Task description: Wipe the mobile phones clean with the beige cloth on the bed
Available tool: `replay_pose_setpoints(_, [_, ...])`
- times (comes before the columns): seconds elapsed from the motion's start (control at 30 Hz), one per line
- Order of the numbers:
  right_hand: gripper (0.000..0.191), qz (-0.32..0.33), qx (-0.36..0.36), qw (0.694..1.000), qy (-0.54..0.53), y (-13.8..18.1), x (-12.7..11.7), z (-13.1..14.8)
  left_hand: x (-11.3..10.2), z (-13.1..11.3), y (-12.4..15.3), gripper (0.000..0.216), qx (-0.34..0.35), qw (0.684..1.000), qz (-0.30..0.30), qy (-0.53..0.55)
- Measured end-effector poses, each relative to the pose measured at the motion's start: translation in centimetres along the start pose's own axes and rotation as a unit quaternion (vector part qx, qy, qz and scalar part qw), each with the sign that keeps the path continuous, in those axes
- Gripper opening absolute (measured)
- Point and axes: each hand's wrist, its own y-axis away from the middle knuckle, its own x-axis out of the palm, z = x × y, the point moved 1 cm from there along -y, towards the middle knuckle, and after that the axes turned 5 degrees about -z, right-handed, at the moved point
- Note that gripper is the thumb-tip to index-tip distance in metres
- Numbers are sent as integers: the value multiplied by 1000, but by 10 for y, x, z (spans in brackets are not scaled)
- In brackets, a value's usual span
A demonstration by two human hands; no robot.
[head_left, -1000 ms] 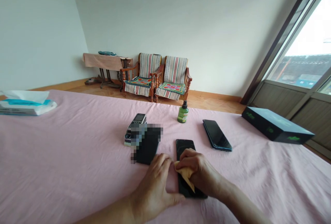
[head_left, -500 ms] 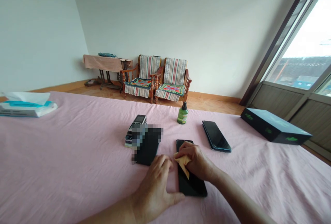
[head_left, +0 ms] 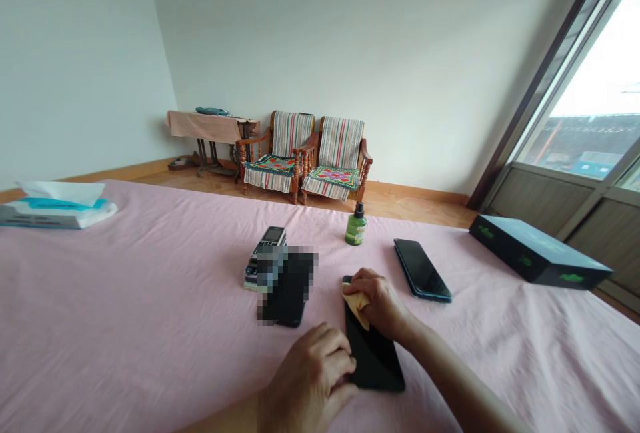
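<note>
A black smartphone (head_left: 374, 360) lies flat on the pink cloth in front of me. My right hand (head_left: 380, 303) is closed on a small yellow cloth (head_left: 356, 303) and presses it on the phone's far end. My left hand (head_left: 310, 380) rests on the pink cloth at the phone's near left edge, fingers curled against its side. A second dark phone (head_left: 287, 290), partly blurred out, lies just left of them.
A stack of small keypad phones (head_left: 265, 250) sits behind the blurred phone. A green spray bottle (head_left: 355, 226), another dark phone (head_left: 421, 280) and a black box (head_left: 537, 252) lie further back right. A tissue pack (head_left: 57, 205) is far left. The pink-covered table (head_left: 125, 300) fills the foreground.
My right hand has slid the yellow cloth from the phone's middle up to its far end, baring the lower screen. My left hand has drawn back toward the phone's near corner.
</note>
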Motion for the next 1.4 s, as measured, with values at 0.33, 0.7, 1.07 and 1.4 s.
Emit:
replay_pose_setpoints(0.33, [43, -15, -18, 1000, 8, -9, 3, -7, 4, 1, 2, 24, 4, 999, -23, 30])
replay_pose_setpoints(0.7, [34, -16, -15, 1000, 21, 13, 12, 13, 5, 0, -1, 21, 3, 1000, -15, -7])
replay_pose_setpoints(1.07, [44, -95, 83, 983, 132, 10, -4, -7, 7, 6, -1, 22, 26, 999, 14, -14])
replay_pose_setpoints(1.4, [37, -53, 35, 990, 124, 8, 19, 15, 5, 1, -2, 19, 12, 999, 15, -37])
